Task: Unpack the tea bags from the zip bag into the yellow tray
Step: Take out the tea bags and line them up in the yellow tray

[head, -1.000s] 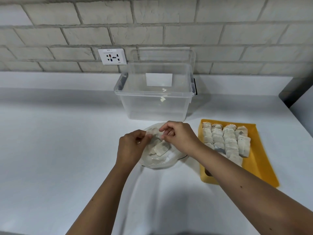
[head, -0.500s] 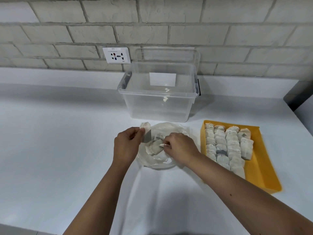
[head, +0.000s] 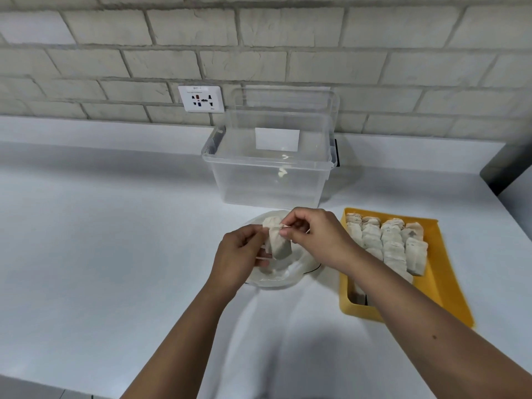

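Already 4 rows of tea bags point(head: 385, 243) fill the yellow tray point(head: 444, 286) near the desk's point(head: 115, 254) right edge; left hand point(head: 239, 256) and right hand point(head: 319, 237) pinch another tea bag point(head: 280, 247) above the seemingly near-empty zip bag point(head: 285, 277).

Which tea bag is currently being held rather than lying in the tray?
The tea bag pinched between left hand and right hand above the zip bag; the others visible lie in rows in the yellow tray.

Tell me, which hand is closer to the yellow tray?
Right. The right hand is just left of the yellow plastic tray, pinching a paper tea bag. The left hand holds that tea bag from its other side, farther from the tray.
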A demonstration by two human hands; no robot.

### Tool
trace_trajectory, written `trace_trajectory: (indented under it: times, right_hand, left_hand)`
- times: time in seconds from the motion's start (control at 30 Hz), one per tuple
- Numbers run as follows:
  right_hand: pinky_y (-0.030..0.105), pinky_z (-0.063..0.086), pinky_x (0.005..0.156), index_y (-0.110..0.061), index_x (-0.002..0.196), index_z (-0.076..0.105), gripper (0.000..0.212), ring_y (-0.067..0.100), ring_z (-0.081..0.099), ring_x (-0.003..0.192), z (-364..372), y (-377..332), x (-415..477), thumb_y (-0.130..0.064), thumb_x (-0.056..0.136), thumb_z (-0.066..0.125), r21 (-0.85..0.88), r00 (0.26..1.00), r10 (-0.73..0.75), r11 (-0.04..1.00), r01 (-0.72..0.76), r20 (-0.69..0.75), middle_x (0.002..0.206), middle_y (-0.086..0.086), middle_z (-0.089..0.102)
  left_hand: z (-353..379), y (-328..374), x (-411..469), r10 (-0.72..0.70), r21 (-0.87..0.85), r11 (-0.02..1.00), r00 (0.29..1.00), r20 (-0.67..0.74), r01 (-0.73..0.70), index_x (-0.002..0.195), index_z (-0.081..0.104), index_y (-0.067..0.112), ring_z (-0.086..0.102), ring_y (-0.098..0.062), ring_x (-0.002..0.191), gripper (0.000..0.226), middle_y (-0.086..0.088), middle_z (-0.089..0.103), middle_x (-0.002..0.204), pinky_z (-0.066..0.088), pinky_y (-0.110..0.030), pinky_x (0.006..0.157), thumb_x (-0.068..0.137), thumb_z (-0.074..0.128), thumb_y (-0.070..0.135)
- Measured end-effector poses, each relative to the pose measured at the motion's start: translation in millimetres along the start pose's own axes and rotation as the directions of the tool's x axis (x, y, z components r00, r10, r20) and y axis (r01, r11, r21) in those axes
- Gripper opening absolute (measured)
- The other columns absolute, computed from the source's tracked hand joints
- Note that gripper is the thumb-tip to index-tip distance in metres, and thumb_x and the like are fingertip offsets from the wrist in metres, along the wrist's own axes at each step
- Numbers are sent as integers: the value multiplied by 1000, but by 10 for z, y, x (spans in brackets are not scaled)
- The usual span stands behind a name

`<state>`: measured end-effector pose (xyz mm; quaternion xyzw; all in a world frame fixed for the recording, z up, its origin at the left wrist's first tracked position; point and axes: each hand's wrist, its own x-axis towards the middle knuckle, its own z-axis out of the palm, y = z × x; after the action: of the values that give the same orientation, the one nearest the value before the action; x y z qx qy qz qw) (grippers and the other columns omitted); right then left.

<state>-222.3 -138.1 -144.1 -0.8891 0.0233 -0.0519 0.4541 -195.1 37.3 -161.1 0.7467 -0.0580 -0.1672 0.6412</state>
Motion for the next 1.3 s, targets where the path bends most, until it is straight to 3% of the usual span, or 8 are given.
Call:
trace_trajectory:
  times: [0.2, 0.33, 0.43, 0.6, 0.83, 1.03, 1.17, 1.3]
  right_hand:
    - [14, 46, 63, -21, 82, 65, 9, 4, 61, 66, 129, -10, 84, -23, 84, 74, 29, 1000, 27, 999, -27, -6, 72, -9, 66]
    - [21, 48, 68, -21, 89, 66, 13, 13, 63, 69, 185, 45, 135, -20, 81, 76, 60, 999, 52, 997, -52, 0, 80, -5, 68]
    - [25, 49, 74, -23, 98, 67, 26, 12, 59, 72, 321, 194, 137, -15, 76, 77, -89, 997, 46, 995, -40, 64, 92, -8, 64]
    - [32, 49, 83, -32, 124, 58, 56, 15, 56, 110, 587, 347, 111, -38, 71, 76, -454, 962, 80, 889, 49, 262, 125, -13, 51]
    - [29, 41, 74, -30, 113, 68, 30, 23, 61, 101, 648, 301, 160, -39, 87, 59, -593, 977, -103, 781, 196, 187, 110, -4, 62]
    - [29, 46, 69, -37, 104, 72, 22, 11, 61, 91, 431, 340, 93, -47, 92, 56, -496, 994, -107, 863, 93, 0, 99, -11, 65]
    - [27, 46, 72, -29, 82, 70, 9, 5, 58, 76, 188, 299, 74, -36, 87, 68, -107, 997, -38, 993, 45, 62, 80, -14, 62]
    - [26, 46, 73, -18, 77, 68, 13, 11, 60, 72, 69, 120, 59, -24, 89, 69, 116, 988, -91, 990, 77, 124, 75, -5, 66]
  left_hand:
    - [-44, 3, -47, -1, 63, 998, 999, 49, -2, 94, 75, 14, 76, -22, 75, 16, -8, 76, 87, 62, -35, 71, 93, 68, 28]
    - [-170, -81, 56, 81, 219, 974, 990, -117, -54, 92, 75, 19, 73, -20, 71, 9, 1, 76, 76, 61, -44, 74, 93, 67, 21]
    - [-313, -62, 124, 107, 236, 970, 974, -202, -57, 93, 75, 21, 73, -20, 71, 10, 5, 76, 75, 61, -45, 76, 94, 65, 24]
    - [-438, -41, 195, 109, 210, 976, 961, -254, -55, 95, 74, 17, 73, -21, 77, 13, 0, 76, 81, 61, -38, 72, 96, 63, 23]
    - [-479, -87, 224, 79, 171, 985, 962, -263, -34, 97, 74, 16, 75, -18, 79, 14, -2, 77, 85, 57, -28, 66, 96, 61, 21]
    - [-436, -118, 219, 39, 116, 993, 970, -239, -12, 93, 74, 16, 75, -17, 78, 15, 1, 76, 80, 59, -31, 68, 97, 61, 21]
    - [-353, -105, 209, 18, 73, 997, 978, -206, -3, 94, 74, 16, 75, -17, 78, 16, 0, 76, 82, 57, -29, 66, 98, 59, 21]
    - [-181, -107, 184, -15, 41, 999, 993, -119, 20, 94, 75, 14, 74, -22, 78, 18, -7, 75, 86, 58, -29, 66, 98, 59, 21]
